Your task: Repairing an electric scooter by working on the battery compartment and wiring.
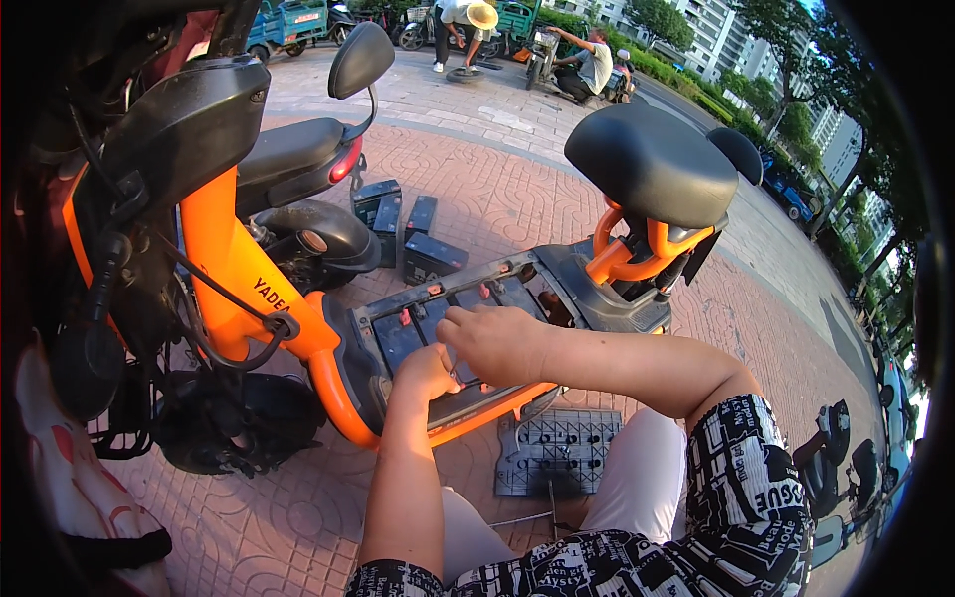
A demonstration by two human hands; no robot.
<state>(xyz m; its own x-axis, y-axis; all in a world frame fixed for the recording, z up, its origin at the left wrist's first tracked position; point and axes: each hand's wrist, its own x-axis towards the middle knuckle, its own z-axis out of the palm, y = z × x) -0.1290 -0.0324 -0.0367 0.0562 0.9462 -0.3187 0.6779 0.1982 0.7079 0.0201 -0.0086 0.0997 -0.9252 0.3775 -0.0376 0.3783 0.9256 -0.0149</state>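
An orange electric scooter [320, 350] stands before me with its footboard compartment open. Inside sit several dark batteries [398, 338] side by side, with small red terminal covers [405, 317] on top. My left hand [428, 372] is closed over the compartment's near side, fingers pinched together. Just beyond and to its right, my right hand [494, 343] is closed too, its fingers curled downward close to the left fingertips. A thin glint shows by the left fingertips, but what either hand grips is hidden or too small to name.
Several loose batteries [434, 258] lie on the paving beyond the scooter. A black ribbed panel [559, 453] rests on the ground near my knees. The scooter's black seat [652, 164] rises at the right. Two people [595, 68] work by vehicles in the distance.
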